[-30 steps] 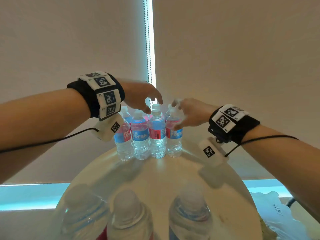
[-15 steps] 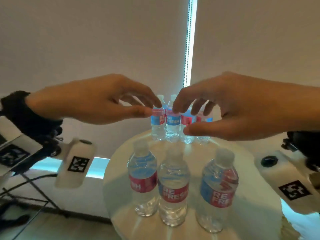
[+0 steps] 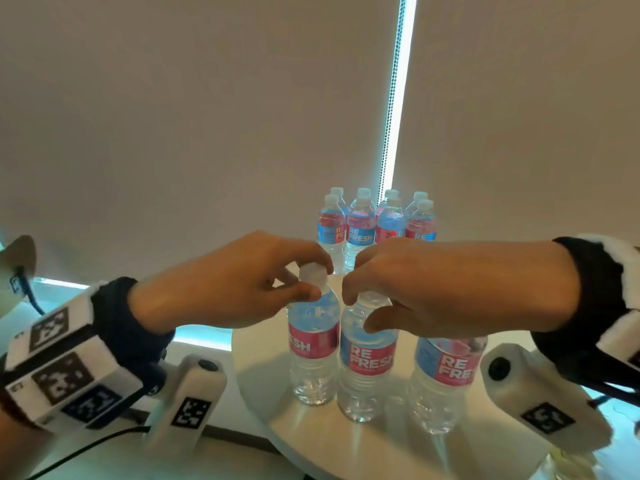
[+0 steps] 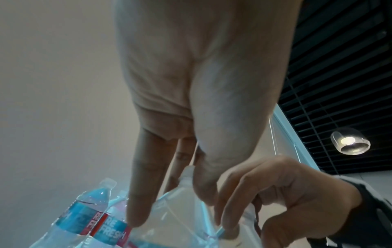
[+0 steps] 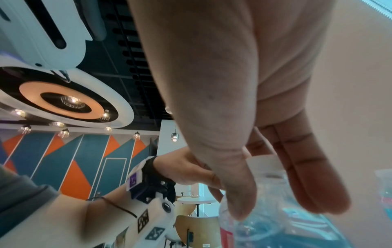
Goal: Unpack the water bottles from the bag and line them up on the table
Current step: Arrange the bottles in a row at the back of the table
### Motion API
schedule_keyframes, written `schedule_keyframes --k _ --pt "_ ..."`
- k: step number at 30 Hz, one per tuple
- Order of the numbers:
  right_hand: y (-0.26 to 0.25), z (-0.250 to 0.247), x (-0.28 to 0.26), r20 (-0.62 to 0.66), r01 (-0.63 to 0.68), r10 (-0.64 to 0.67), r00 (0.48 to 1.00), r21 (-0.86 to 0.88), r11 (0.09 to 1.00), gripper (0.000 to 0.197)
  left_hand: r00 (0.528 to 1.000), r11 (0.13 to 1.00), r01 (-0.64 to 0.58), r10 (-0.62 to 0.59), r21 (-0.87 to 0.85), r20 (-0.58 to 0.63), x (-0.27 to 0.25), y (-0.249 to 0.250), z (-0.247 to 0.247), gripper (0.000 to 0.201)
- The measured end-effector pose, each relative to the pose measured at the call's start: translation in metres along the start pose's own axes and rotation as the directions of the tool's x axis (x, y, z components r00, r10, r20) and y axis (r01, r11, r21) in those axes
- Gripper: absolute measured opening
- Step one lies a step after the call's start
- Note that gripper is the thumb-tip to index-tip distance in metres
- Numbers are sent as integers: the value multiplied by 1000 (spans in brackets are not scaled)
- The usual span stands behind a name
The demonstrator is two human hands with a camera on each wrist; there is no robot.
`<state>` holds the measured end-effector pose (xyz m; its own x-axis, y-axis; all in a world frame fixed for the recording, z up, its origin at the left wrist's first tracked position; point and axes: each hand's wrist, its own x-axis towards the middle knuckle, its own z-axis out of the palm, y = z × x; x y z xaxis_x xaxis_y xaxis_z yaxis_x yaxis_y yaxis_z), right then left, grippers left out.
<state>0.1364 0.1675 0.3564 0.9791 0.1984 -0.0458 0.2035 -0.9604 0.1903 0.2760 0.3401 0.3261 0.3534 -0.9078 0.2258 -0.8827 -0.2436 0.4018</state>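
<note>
Three REFRESH water bottles stand in a near row on the round white table [image 3: 263,382]. My left hand [image 3: 317,279] pinches the white cap of the near left bottle [image 3: 313,344] between thumb and fingers; the left wrist view shows that cap [image 4: 186,171] between them. My right hand [image 3: 362,310] curls round the neck of the middle bottle [image 3: 367,362], whose cap [image 5: 263,161] sits between thumb and fingers. The near right bottle [image 3: 446,375] stands untouched under my right wrist. Several more bottles [image 3: 377,226] stand packed together at the table's far edge.
Behind the table hang pale roller blinds [image 3: 207,116] with a bright gap [image 3: 401,98] and bead chain. A crumpled bit of plastic [image 3: 568,462] shows at the bottom right past the table's edge. Bare tabletop lies between the two groups of bottles.
Both hands have come back from the far group and dropped onto the near row. The left now pinches the near left bottle's cap and the right holds the middle bottle's neck.
</note>
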Motion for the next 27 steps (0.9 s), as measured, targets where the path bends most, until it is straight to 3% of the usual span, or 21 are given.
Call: schedule_keyframes --k 4,12,17,27 --pt "7 -8 5 22 -17 16 1000 40 999 38 999 998 23 -21 -51 42 12 -2 -10 25" --pt "68 -41 46 42 -146 141 989 148 978 28 998 999 46 -47 -27 -38 72 -19 -30 28" --pt "108 -30 86 32 -198 196 980 128 972 22 995 995 85 -82 51 -61 118 -35 -25 31" --pt "147 -4 133 -31 -244 253 967 172 954 21 982 982 190 -190 9 -16 174 -78 -8 33"
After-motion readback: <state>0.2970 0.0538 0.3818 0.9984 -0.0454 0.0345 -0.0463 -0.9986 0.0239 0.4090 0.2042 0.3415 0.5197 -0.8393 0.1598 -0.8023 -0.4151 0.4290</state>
